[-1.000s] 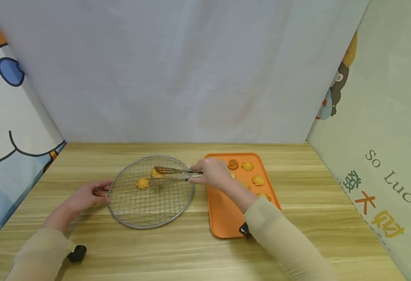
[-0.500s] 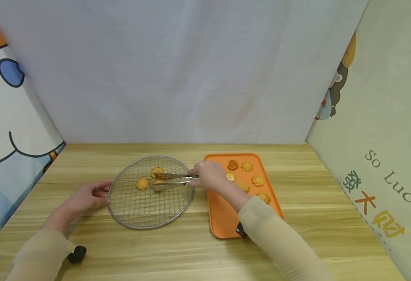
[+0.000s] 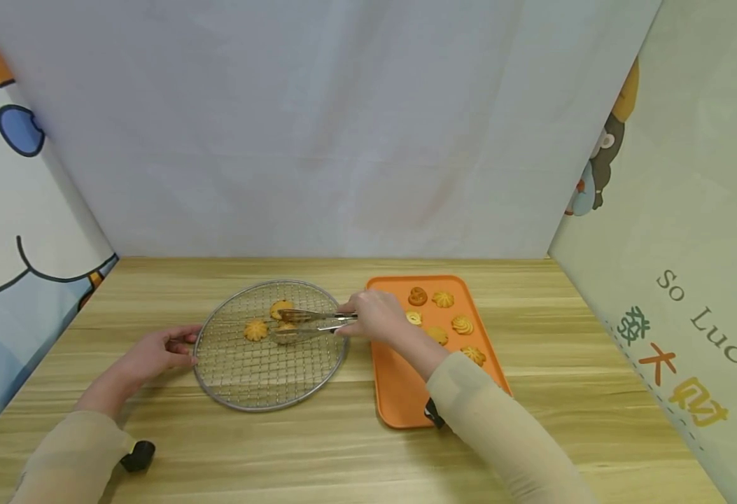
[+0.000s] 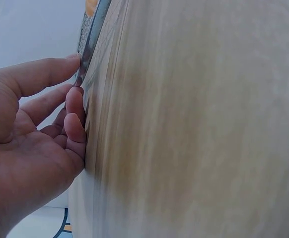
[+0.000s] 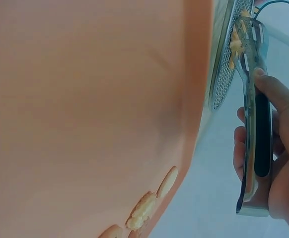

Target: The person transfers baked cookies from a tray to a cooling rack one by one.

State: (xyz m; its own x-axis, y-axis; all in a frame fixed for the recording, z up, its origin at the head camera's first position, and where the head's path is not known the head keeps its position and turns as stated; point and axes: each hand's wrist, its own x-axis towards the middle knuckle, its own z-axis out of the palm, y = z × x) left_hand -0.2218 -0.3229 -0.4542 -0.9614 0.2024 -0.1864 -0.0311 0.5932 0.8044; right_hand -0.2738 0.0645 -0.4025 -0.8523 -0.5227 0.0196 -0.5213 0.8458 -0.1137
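Observation:
A round wire cooling rack [image 3: 267, 374] lies on the left half of the table. My left hand [image 3: 159, 350] pinches its rim, thumb on top in the left wrist view. In my right hand [image 3: 377, 315] is a pair of metal tongs [image 5: 256, 44] with dark grips, reaching over the rack from the right. Beside the tongs' tips is a cookie [image 3: 285, 334], partly covered by them; whether they still squeeze it I cannot tell. Two more cookies sit close by: a flower-shaped cookie [image 3: 256, 330] and a round cookie [image 3: 280, 308] behind.
To the right of the rack lies an orange baking tray [image 3: 399, 409] bearing several cookies, including a swirled cookie [image 3: 462, 325] and a brown cookie [image 3: 417, 296]. My right forearm passes over the tray's near right part. A pale curtain [image 3: 343, 140] stands behind the wooden table [image 3: 318, 448].
The tongs and right hand have come slightly left and nearer to me, bringing a third cookie into sight between the tips. Over the last half second little moves. The left hand stays put.

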